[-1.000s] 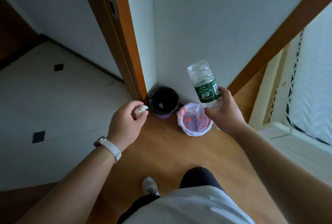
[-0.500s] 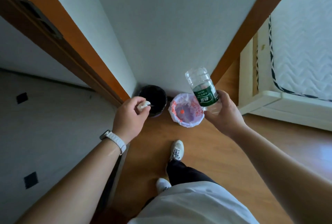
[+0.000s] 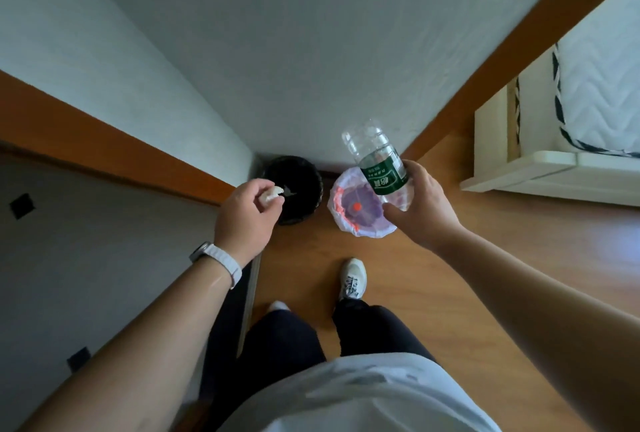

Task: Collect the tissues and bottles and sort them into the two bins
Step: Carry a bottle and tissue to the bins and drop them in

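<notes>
Now left hand (image 3: 244, 216) fingers pinch tissue (image 3: 272, 193); right hand (image 3: 420, 208) fingers wrap bottle (image 3: 377, 159)

Both arms reach forward, left hand (image 3: 246, 213) pinched closed, right hand (image 3: 420, 204) curled in a grip.

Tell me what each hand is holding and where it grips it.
The left hand pinches a crumpled tissue in its fingertips. The right hand holds a bottle, grip on the lower body below the label.
</notes>
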Action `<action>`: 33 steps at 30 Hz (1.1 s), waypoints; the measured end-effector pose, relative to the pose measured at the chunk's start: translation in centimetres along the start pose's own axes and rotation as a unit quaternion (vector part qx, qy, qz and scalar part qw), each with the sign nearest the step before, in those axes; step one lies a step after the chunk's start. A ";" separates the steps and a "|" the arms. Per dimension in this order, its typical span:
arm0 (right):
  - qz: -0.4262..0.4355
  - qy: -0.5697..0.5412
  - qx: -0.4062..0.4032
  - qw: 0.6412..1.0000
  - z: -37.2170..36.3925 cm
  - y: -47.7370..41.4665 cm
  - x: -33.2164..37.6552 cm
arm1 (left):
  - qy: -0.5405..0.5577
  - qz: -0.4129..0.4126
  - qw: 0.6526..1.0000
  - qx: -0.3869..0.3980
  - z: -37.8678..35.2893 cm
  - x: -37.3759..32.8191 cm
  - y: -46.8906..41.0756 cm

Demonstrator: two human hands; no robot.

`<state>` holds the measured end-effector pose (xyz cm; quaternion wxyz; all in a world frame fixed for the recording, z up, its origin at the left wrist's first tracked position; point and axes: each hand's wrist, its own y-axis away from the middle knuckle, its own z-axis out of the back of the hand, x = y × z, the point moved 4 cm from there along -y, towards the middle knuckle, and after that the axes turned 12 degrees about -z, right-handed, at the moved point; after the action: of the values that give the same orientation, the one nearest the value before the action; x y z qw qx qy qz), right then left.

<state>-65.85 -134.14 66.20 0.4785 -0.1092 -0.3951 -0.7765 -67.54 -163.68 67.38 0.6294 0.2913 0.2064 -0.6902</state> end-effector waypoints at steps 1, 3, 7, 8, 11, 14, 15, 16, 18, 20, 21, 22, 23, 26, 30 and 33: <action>-0.004 0.009 0.001 1.000 -0.8 -0.8 -0.3 | -0.004 -0.005 1.000 0.013 -0.8 0.9 -0.9; -0.017 0.019 -0.001 1.000 -2.9 -2.8 -1.3 | -0.014 -0.006 0.999 0.036 -3.0 3.7 -2.6; -0.033 0.048 -0.001 0.998 -8.5 -7.3 -4.4 | -0.013 -0.004 0.997 0.079 -8.4 10.2 -5.9; -0.032 0.053 -0.002 0.998 -10.0 -8.6 -5.3 | -0.011 -0.005 0.996 0.090 -9.9 11.9 -6.6; -0.040 0.060 0.009 0.997 -14.8 -12.4 -8.2 | -0.022 -0.012 0.992 0.120 -14.4 16.8 -8.2; -0.069 0.061 -0.005 0.996 -19.1 -16.0 -11.6 | -0.036 -0.016 0.987 0.158 -18.6 21.6 -9.6; -0.079 0.059 -0.014 0.995 -20.5 -17.2 -12.8 | -0.043 -0.015 0.985 0.167 -20.1 23.3 -10.1; -0.089 0.056 -0.024 0.994 -21.7 -18.3 -14.0 | -0.050 -0.013 0.983 0.176 -21.4 25.0 -10.6; -0.097 0.047 -0.040 0.993 -24.1 -20.5 -16.6 | -0.059 -0.009 0.981 0.187 -24.2 28.2 -11.6; -0.102 0.037 -0.052 0.993 -26.7 -22.8 -19.0 | -0.067 0.003 0.980 0.187 -26.9 31.2 -12.7; -0.103 0.031 -0.058 0.992 -28.0 -23.8 -20.1 | -0.068 0.015 0.981 0.181 -28.2 32.6 -13.1; -0.103 0.028 -0.062 0.992 -29.3 -24.8 -21.1 | -0.066 0.025 0.982 0.175 -29.4 33.7 -13.4; -0.103 0.029 -0.063 0.992 -30.6 -25.7 -22.1 | -0.062 0.033 0.983 0.171 -30.5 34.8 -13.6; -0.097 0.038 -0.061 0.993 -33.7 -27.7 -24.5 | -0.048 0.047 0.985 0.159 -33.5 36.8 -13.7; -0.106 0.045 -0.035 0.993 -35.8 -28.0 -26.1 | -0.016 0.039 0.981 0.188 -36.3 37.5 -12.7; -0.119 0.065 -0.021 0.991 -35.5 -27.1 -26.0 | -0.003 0.027 0.980 0.196 -36.3 37.2 -12.4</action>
<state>-67.42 -136.32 14.60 0.4053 -0.0208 -0.3569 -0.8414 -76.06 -166.31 14.69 0.5790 0.4121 0.0572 -0.7012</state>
